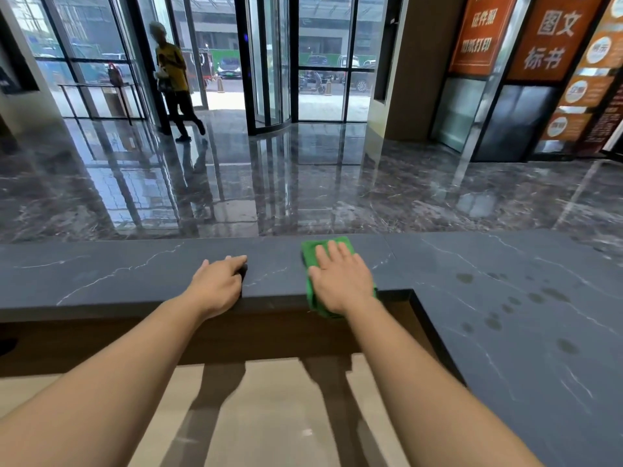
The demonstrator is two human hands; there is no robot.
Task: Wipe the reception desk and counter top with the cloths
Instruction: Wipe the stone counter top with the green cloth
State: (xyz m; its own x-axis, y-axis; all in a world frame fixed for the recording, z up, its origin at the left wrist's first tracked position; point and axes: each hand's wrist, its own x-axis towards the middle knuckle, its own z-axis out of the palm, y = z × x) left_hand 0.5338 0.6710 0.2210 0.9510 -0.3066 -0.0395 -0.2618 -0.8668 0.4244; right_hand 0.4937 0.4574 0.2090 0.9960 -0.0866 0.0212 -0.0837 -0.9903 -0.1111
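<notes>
From the head view, the right hand (340, 284) lies flat on a green cloth (313, 252), fingers straight and close together, palm pressing it onto the dark counter top (101, 274). The cloth sits near the middle of the counter's front run, just left of the inner corner where the counter turns toward the camera. Its near end hangs over the counter's inner edge below the wrist.

The left hand (219, 281) rests on the same surface, well apart from the cloth, with the fingers bent a little and the thumb side at the near edge. A dark patch shows under its fingertips. Whether that is a second cloth or shadow cannot be told, nor whether the hand grips anything.

Damp spots (505, 305) dot the counter's right-hand run. Below the counter lies the pale desk (279, 416), crossed by arm shadows.

Beyond the counter is a glossy marble floor (303, 190), a glass revolving door (269, 62), orange signs (553, 35) at the right and a person (173, 79) walking by the entrance.
</notes>
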